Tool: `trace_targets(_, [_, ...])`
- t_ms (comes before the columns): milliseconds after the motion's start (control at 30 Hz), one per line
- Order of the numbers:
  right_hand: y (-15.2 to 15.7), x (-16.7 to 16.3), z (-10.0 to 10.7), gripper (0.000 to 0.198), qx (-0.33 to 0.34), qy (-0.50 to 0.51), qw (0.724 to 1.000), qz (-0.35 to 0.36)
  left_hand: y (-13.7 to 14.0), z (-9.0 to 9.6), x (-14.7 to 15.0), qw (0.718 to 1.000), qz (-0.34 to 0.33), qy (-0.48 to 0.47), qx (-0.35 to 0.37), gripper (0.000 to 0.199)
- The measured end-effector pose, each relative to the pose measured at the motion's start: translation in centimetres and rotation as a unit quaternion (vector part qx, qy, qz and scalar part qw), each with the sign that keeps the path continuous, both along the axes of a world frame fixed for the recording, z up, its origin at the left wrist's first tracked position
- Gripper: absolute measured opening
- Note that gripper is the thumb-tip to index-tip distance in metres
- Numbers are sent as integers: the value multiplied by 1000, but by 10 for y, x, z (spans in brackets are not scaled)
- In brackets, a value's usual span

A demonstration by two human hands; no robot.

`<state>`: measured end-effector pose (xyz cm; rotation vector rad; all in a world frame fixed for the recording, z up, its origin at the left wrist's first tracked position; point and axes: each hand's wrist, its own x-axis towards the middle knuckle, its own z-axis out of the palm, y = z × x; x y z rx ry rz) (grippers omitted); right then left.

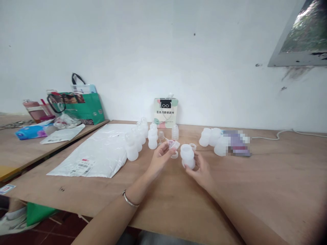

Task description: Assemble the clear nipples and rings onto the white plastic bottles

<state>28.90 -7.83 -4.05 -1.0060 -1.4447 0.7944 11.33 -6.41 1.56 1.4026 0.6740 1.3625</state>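
Note:
My left hand (161, 154) pinches a clear nipple with a white collar ring (174, 145), the top of a baby bottle. Beside it, my right hand (200, 167) is wrapped around the side of an uncapped white baby bottle body (187, 156), held upright with its mouth facing up. Two loose white rings (174, 155) lie on the table close behind my hands. Near my left hand stands a clear dome cap (160, 136). To the left, several bottles with nipples and clear caps (132, 148) form a row. At the right are several topless white bottle bodies (205, 137).
A white plastic mailing bag (94, 149) lies flat on the wooden table (163, 200) at the left. A paper gift bag (166, 119) and a clear bottle (175, 132) stand by the wall. A blurred purple packet (237, 143) lies right; a green bag (89, 109) stands on another table.

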Motion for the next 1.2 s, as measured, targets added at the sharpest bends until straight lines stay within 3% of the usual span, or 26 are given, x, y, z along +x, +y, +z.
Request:
trace_targets(167, [-12,-8,12,46,162,-201,963,-83,-2,2,0,999,-33,14,6,31])
trace_targets(533, [-15,-1,7,47,317,-350,855,-216,-1,-4,-4,997,-17,17,-71,32])
trace_targets(600, [-15,0,8,47,302,-330,872,-200,-2,-1,-6,996,-43,22,-69,32])
trace_targets(700, [-16,-2,12,48,200,-266,933,-138,-4,2,-8,994,-101,15,-47,35])
trace_targets(800, [-18,-4,17,46,121,-206,968,-78,-2,1,-8,991,-124,-12,-46,48])
trace_targets(1000, [-18,-2,21,46,93,-112,984,-105,14,-9,-14,998,-59,-17,-34,56])
trace_targets(1100, [-17,-2,19,46,86,-105,987,-84,16,-8,-14,999,-49,9,-10,61])
trace_targets(1200, [-18,-3,17,44,95,-82,989,-76,11,-4,-12,999,3,33,-10,56])
